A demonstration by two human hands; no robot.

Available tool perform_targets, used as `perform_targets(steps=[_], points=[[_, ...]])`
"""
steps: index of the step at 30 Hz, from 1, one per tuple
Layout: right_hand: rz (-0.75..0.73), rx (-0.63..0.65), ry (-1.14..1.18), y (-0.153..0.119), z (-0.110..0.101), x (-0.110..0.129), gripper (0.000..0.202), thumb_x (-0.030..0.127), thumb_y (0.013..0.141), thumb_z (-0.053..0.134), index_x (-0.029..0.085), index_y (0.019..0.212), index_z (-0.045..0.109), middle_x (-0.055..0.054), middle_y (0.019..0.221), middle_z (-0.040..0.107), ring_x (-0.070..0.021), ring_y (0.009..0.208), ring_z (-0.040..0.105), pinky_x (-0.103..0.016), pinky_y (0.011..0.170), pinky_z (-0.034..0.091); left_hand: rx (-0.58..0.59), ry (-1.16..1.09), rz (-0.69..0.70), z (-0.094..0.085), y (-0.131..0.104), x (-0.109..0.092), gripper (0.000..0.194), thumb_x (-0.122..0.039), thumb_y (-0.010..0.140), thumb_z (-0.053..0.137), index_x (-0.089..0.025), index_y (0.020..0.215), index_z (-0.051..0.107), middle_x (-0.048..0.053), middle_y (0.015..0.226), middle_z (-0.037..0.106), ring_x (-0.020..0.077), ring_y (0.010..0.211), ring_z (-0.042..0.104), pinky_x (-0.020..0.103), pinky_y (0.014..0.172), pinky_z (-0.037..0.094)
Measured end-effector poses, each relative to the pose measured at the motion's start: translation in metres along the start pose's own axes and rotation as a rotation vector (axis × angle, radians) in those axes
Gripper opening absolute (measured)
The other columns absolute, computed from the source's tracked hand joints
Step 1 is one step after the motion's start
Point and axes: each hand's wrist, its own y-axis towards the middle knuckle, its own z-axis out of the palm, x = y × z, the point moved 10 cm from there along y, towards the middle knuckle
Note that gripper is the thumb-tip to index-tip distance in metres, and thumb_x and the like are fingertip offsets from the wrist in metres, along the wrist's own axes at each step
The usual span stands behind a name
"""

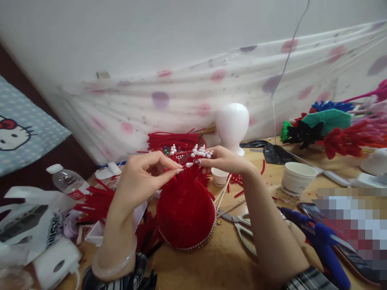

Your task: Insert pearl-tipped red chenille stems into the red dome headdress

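A rounded red headpiece (pixel 186 213) with a string of small pearl beads along its lower edge stands on the table in front of me. My left hand (pixel 146 177) is above its left side, thumb and forefinger pinched together; whatever is between them is too small to make out. From the right, my right hand (pixel 222 160) reaches over the top, its thumb and fingers closed on a sprig of white pearl beads (pixel 201 152). Another white bead cluster (pixel 173 150) rises just behind my left fingertips. The right fingers are partly hidden.
A white foam head (pixel 232 125) and a bundle of red strips (pixel 172 141) stand behind. On the right are a paper cup (pixel 298 177), scissors (pixel 242 225), a blue glue gun (pixel 320 237) and a phone. A plastic bottle (pixel 68 181) and a bag crowd the left.
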Motion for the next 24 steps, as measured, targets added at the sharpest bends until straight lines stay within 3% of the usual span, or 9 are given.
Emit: perform_targets(steps=[2, 6, 10, 19, 24], points=[[0.001, -0.009, -0.005, -0.001, 0.000, 0.002, 0.036, 0.054, 0.082, 0.062, 0.018, 0.081, 0.067, -0.005, 0.075, 0.073, -0.0145, 0.068, 0.066, -0.024, 0.060, 0.050, 0.054, 0.032, 0.005, 0.007, -0.004, -0.006, 0.004, -0.024, 0.077, 0.072, -0.022, 0.080, 0.071, -0.004, 0.069, 0.072, 0.0095, 0.054, 0.058, 0.021, 0.048, 0.041], [0.058, -0.010, -0.063, -0.003, 0.001, 0.001, 0.037, 0.052, 0.083, 0.060, 0.017, 0.073, 0.066, -0.005, 0.069, 0.071, -0.0140, 0.064, 0.065, -0.024, 0.058, 0.049, 0.256, 0.264, 0.067, 0.050, -0.004, -0.010, 0.010, -0.022, 0.079, 0.071, -0.025, 0.089, 0.072, -0.004, 0.076, 0.073, 0.0127, 0.065, 0.063, 0.026, 0.062, 0.047], [0.013, 0.031, -0.092, -0.002, 0.006, 0.005, 0.031, 0.046, 0.085, 0.059, 0.018, 0.075, 0.066, -0.003, 0.070, 0.071, -0.0125, 0.064, 0.064, -0.022, 0.058, 0.048, 0.257, 0.520, 0.109, 0.076, 0.003, 0.000, 0.006, -0.020, 0.082, 0.066, -0.021, 0.086, 0.070, 0.002, 0.090, 0.071, 0.0194, 0.081, 0.066, 0.031, 0.068, 0.048], [-0.013, 0.079, -0.053, 0.003, 0.012, 0.002, 0.034, 0.043, 0.089, 0.055, 0.017, 0.070, 0.066, -0.003, 0.065, 0.069, -0.0117, 0.061, 0.063, -0.023, 0.061, 0.049, 0.159, 0.523, 0.143, 0.076, 0.007, 0.006, 0.007, -0.021, 0.084, 0.063, -0.020, 0.080, 0.068, 0.000, 0.084, 0.067, 0.0160, 0.073, 0.064, 0.028, 0.062, 0.044], [0.023, 0.079, 0.002, 0.002, 0.012, 0.000, 0.032, 0.042, 0.087, 0.057, 0.016, 0.072, 0.066, -0.003, 0.064, 0.068, -0.0107, 0.060, 0.062, -0.023, 0.059, 0.049, 0.221, 0.551, 0.144, 0.081, 0.007, 0.008, 0.012, -0.022, 0.087, 0.058, -0.019, 0.079, 0.067, 0.001, 0.084, 0.065, 0.0159, 0.072, 0.062, 0.028, 0.061, 0.042]])
